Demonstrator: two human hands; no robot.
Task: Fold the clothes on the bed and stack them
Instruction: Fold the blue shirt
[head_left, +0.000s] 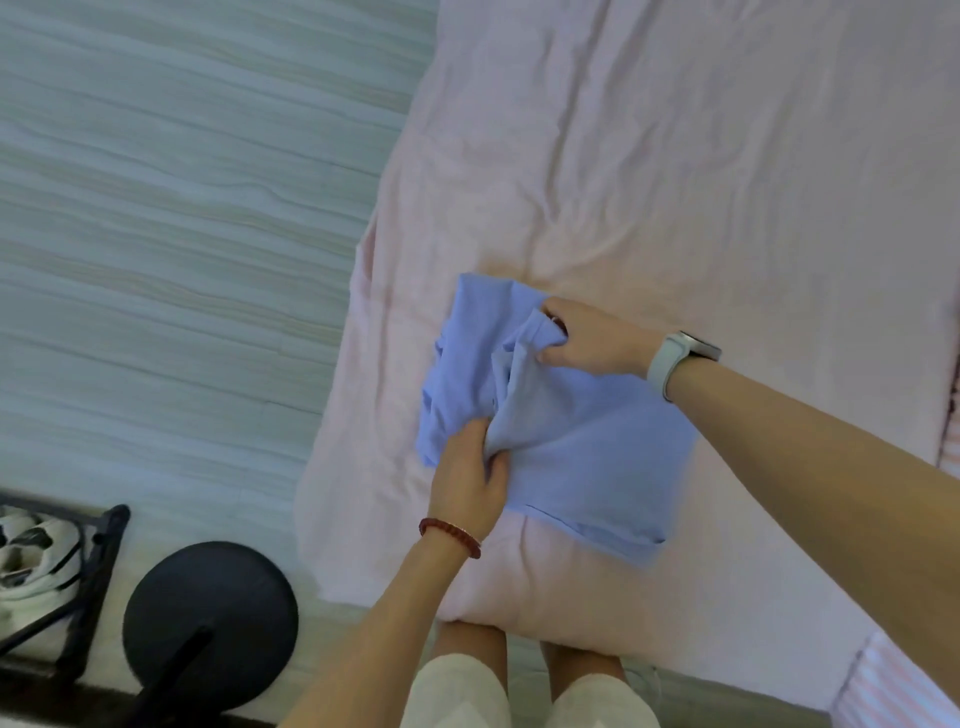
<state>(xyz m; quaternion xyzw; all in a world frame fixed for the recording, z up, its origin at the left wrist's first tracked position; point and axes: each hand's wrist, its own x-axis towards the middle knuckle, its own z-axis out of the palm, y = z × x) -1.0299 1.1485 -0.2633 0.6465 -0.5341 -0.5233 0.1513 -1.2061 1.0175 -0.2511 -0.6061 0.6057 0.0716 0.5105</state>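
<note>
On the pink bed (701, 182), both the left hand (470, 480) and right hand (592, 338) pinch bunched folds of the blue garment (587, 447)

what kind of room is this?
Likely a home bedroom: a bed with a pink sheet, wood-look floor, and both hands, left hand and right hand, gripping a blue garment.

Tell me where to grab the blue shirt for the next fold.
Probably the raised ridge of the blue shirt, at its two ends, from above: the left hand pinches the near end, the right hand the far end. The rest lies flat on the bed.
</note>
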